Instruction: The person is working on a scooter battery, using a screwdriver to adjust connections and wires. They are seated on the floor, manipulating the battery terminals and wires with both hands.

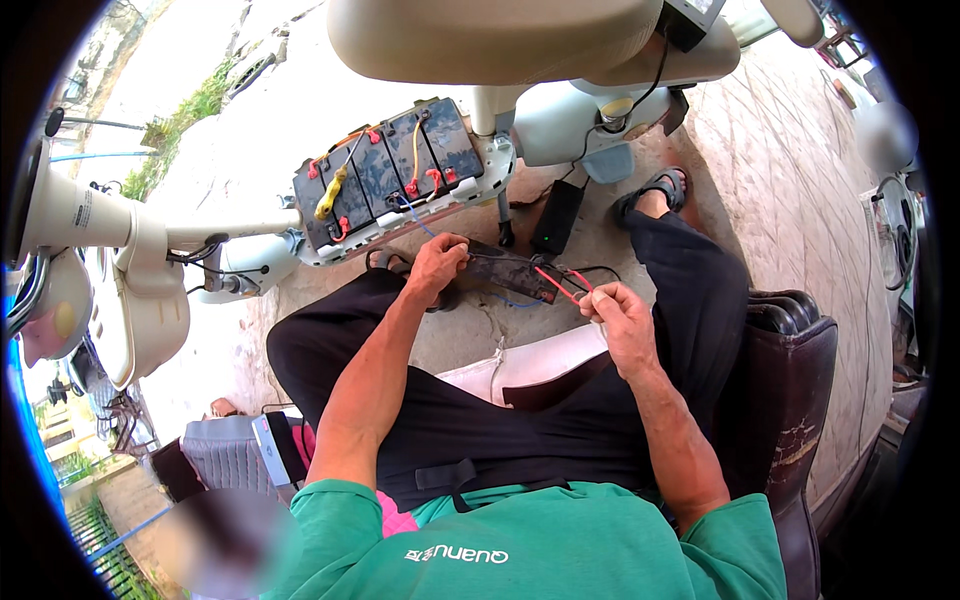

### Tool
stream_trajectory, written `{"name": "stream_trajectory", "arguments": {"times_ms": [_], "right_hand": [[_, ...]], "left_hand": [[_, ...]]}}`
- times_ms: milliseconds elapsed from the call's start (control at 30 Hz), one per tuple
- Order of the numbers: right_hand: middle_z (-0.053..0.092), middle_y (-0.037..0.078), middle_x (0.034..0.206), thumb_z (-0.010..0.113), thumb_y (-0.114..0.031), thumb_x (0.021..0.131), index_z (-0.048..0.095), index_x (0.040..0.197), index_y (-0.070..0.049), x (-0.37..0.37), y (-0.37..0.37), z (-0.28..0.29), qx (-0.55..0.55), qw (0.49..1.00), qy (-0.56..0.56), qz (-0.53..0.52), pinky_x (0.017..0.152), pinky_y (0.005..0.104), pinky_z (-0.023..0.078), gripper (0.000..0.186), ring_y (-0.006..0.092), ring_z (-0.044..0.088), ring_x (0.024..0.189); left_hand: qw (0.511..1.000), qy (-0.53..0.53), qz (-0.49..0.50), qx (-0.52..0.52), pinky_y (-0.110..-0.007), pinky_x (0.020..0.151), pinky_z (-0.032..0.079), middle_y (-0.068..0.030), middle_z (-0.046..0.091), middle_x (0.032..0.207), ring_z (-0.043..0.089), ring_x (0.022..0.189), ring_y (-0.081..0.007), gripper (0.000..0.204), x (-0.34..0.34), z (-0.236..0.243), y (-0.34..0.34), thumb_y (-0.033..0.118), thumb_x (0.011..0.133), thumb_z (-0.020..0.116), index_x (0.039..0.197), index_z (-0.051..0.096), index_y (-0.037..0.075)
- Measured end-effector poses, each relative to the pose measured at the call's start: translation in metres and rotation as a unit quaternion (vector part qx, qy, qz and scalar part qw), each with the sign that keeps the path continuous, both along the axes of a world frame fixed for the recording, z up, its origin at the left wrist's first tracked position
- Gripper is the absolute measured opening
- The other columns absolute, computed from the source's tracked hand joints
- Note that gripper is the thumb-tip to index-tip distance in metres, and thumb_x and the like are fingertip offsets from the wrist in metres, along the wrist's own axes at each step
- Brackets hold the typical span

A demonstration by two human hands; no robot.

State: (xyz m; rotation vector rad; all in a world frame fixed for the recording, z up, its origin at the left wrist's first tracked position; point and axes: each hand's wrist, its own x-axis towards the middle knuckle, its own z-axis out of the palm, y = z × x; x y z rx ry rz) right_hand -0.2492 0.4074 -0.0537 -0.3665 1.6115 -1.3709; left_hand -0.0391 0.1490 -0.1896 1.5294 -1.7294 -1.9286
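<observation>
My left hand (438, 264) pinches a thin dark wire over a flat dark box (517, 278) that lies below it. My right hand (618, 326) is closed on red wire leads (561, 286), which join darker wires near the box. A black power adapter (552, 222) with a green light sits just beyond. Above my left hand, a bank of dark batteries (388, 170) with red connectors and coloured wires rests in a white frame. A yellow-handled tool (330, 196) lies on the batteries.
White padded dental-chair-like machinery parts (520, 35) hang above and at the left (130, 310). A worn brown leather seat (785, 400) is at my right, a grey quilted cushion (225, 460) at my left. My sandaled feet rest on the concrete floor (790, 170), with cables at the right edge.
</observation>
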Motion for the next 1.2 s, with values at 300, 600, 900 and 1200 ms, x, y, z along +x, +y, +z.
{"name": "stream_trajectory", "arguments": {"times_ms": [300,600,900,1200], "right_hand": [[0.073,0.003,0.094,0.060,-0.020,0.104,0.069,0.098,-0.005,-0.001,-0.003,-0.006,-0.013,1.000,0.018,-0.015,0.077,0.0230,0.048,0.019,0.0077,0.064,0.083],[0.073,0.006,0.098,0.060,-0.017,0.103,0.067,0.102,0.000,-0.004,-0.006,-0.006,-0.005,1.000,0.016,-0.011,0.083,0.0264,0.049,0.019,0.0099,0.062,0.087],[0.074,0.004,0.098,0.059,-0.019,0.105,0.069,0.100,-0.004,-0.004,-0.007,-0.012,-0.015,0.999,0.025,-0.012,0.080,0.0238,0.048,0.019,0.0083,0.064,0.086],[0.073,0.002,0.095,0.060,-0.020,0.105,0.069,0.099,-0.005,-0.004,-0.008,-0.014,-0.014,0.999,0.027,-0.010,0.078,0.0230,0.048,0.019,0.0075,0.064,0.084]], "left_hand": [[0.999,0.025,-0.020,0.008,-0.028,0.080,0.053,-0.0094,0.074,0.099,0.068,0.087,-0.0159,0.029,0.009,0.001,-0.005,0.003,0.095,0.058,0.122,0.068,-0.003],[0.999,0.024,-0.028,0.002,-0.028,0.080,0.053,-0.0088,0.075,0.102,0.069,0.090,-0.0157,0.031,0.014,-0.007,-0.006,0.004,0.094,0.060,0.124,0.068,-0.002],[1.000,0.015,-0.008,0.019,-0.029,0.079,0.050,-0.0055,0.075,0.107,0.067,0.091,-0.0129,0.029,0.011,0.009,-0.009,0.010,0.099,0.060,0.127,0.065,0.004],[0.999,0.037,0.012,0.007,-0.028,0.075,0.051,-0.0063,0.075,0.103,0.067,0.087,-0.0121,0.030,0.011,0.019,-0.010,0.008,0.096,0.060,0.124,0.067,-0.001]]}}
